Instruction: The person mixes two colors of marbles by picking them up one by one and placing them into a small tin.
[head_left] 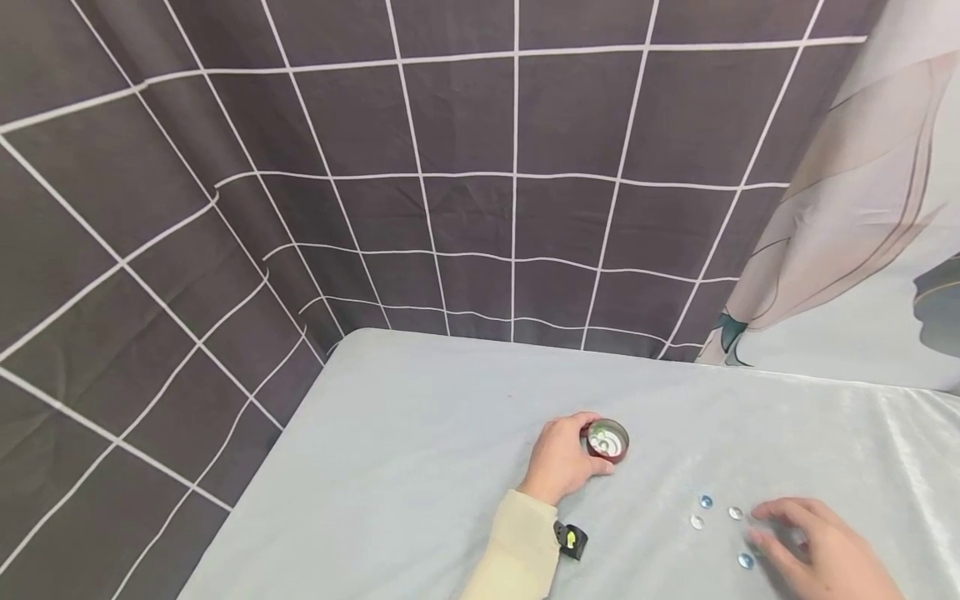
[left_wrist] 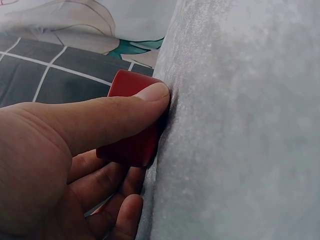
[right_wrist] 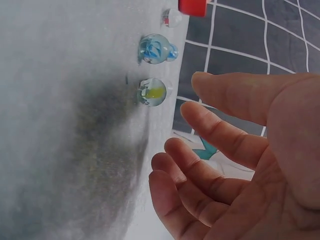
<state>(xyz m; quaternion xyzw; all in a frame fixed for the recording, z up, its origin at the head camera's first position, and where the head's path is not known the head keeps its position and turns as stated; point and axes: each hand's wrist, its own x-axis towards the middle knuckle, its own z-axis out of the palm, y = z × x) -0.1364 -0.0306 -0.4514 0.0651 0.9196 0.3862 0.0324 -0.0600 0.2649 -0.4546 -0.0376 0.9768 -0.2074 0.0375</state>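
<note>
My left hand (head_left: 564,457) grips a small round red container (head_left: 608,440), thumb on the near side and fingers round the back. The container stands low on the pale cloth, its open top facing up, with something whitish and green showing inside. In the left wrist view my thumb presses along its smooth red wall (left_wrist: 136,82). To the right lie several glass marbles, among them a blue one (head_left: 746,561) and a clear one (head_left: 736,513). My right hand (head_left: 821,546) hovers beside them, fingers loosely bent and holding nothing. Closest to its fingertips in the right wrist view is a yellow-cored marble (right_wrist: 152,92).
A pale grey plush cloth (head_left: 420,433) covers the surface. Dark curtains with a white grid (head_left: 465,217) hang behind it and on the left, and a patterned light curtain (head_left: 847,242) hangs at the back right. My left wrist wears a black strap (head_left: 572,542).
</note>
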